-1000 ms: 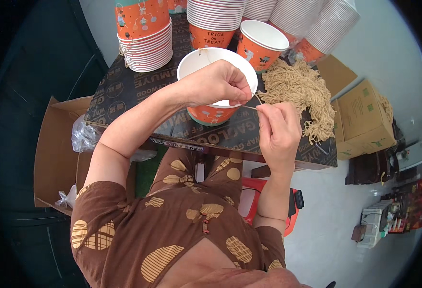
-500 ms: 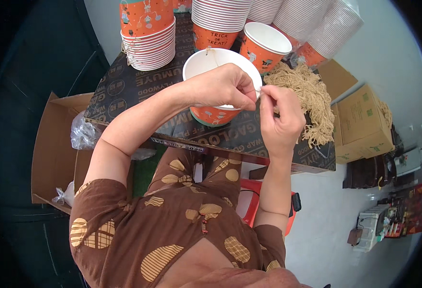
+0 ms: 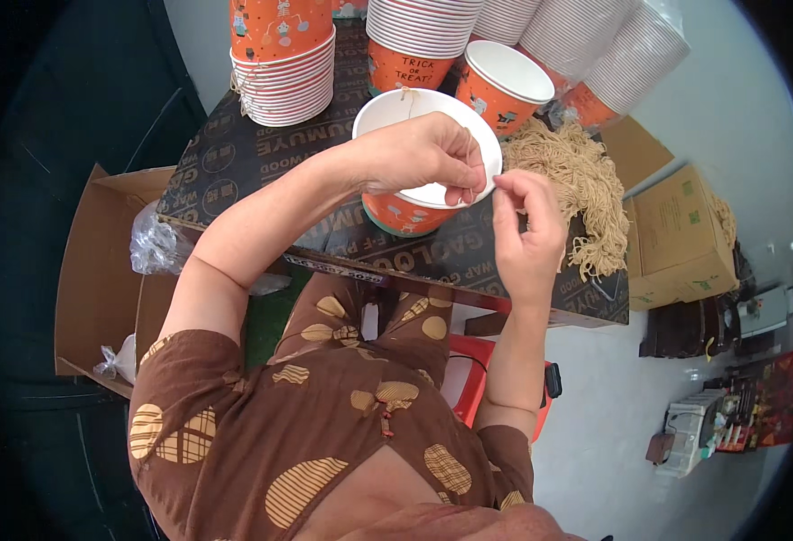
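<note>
A paper bucket [image 3: 405,214], orange outside with a green base and white inside, stands near the front edge of the board-topped table. A thin tan string [image 3: 411,105] is fixed at its far rim and runs down into it. My left hand [image 3: 428,155] reaches across the opening, fingers pinched on the string just inside the right rim. Outside that same rim, my right hand [image 3: 532,230] has thumb and forefinger pressed together against the edge. What lies between those fingertips is too small to make out.
Behind stand a single bucket [image 3: 503,77] and tall bucket stacks [image 3: 284,90]. A heap of tan strings [image 3: 577,189] lies at the table's right. Cardboard boxes [image 3: 681,230] flank the table, with crumpled clear plastic [image 3: 157,242] at the left one.
My left fingers have dipped slightly lower inside the rim, away from my right fingertips. The bucket sits slightly farther right in the view, as do the things behind it.
</note>
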The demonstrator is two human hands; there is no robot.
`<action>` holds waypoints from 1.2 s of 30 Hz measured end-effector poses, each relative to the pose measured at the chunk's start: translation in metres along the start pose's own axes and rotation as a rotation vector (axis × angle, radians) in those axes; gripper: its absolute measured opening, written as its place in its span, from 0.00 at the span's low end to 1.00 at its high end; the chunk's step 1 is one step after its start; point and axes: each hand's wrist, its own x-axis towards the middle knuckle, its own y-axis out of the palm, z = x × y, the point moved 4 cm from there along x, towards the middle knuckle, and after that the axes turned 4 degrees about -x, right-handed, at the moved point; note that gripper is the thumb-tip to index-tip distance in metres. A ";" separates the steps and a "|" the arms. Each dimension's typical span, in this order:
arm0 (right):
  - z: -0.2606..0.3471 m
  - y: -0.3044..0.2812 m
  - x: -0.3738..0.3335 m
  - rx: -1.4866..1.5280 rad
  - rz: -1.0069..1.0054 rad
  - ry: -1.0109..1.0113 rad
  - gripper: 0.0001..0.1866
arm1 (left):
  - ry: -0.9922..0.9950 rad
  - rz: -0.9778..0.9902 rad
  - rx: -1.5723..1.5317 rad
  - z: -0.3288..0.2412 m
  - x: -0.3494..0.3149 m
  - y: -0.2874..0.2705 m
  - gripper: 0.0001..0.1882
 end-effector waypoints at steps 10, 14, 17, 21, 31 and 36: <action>0.004 0.011 -0.011 0.058 0.032 0.064 0.10 | 0.008 -0.030 0.010 0.001 0.001 0.000 0.03; 0.007 0.014 -0.009 -0.053 -0.021 -0.026 0.10 | 0.013 -0.026 0.038 -0.002 0.001 0.001 0.03; 0.010 0.014 -0.009 -0.102 -0.056 -0.091 0.08 | 0.021 -0.028 0.054 0.000 0.002 0.001 0.03; 0.009 0.018 -0.013 -0.032 -0.084 -0.030 0.09 | 0.025 -0.038 0.097 -0.001 0.003 0.002 0.03; 0.002 0.030 -0.033 0.295 -0.134 0.305 0.03 | 0.021 -0.051 0.180 -0.002 0.003 0.005 0.02; 0.006 0.031 -0.037 0.155 -0.151 0.168 0.06 | 0.016 -0.062 0.200 -0.004 0.002 0.004 0.02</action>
